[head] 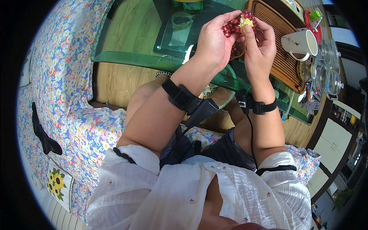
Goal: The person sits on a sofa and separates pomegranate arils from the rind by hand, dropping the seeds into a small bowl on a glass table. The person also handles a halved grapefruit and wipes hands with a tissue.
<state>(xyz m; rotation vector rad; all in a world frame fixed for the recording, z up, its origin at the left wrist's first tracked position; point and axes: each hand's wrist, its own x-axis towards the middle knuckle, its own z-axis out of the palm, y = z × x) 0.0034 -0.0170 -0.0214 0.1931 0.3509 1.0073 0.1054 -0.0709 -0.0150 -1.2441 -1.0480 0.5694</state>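
Observation:
Both hands meet above a glass table (pixel 135 59), around a broken piece of pomegranate (pixel 246 22) with red seeds and pale yellow pith. My left hand (pixel 214 41) grips it from the left, fingers behind the cluster of seeds. On the other side, my right hand (pixel 261 47) holds the piece with its thumb pressed on the pith. Directly below the hands, a clear bowl (pixel 239 54) with an amber-toned rim shows in part, with red seeds visible in it. Most of that bowl is hidden by my hands.
Right of my hands lies a slatted wooden tray (pixel 277 31) with a white mug (pixel 299 43) on its edge. Beyond are lidded glass pots (pixel 329 83) and a slotted spatula (pixel 312 105). Under the table edge stands a bin (pixel 231 99) with scraps. A flower-patterned sofa (pixel 63 74) runs along the left.

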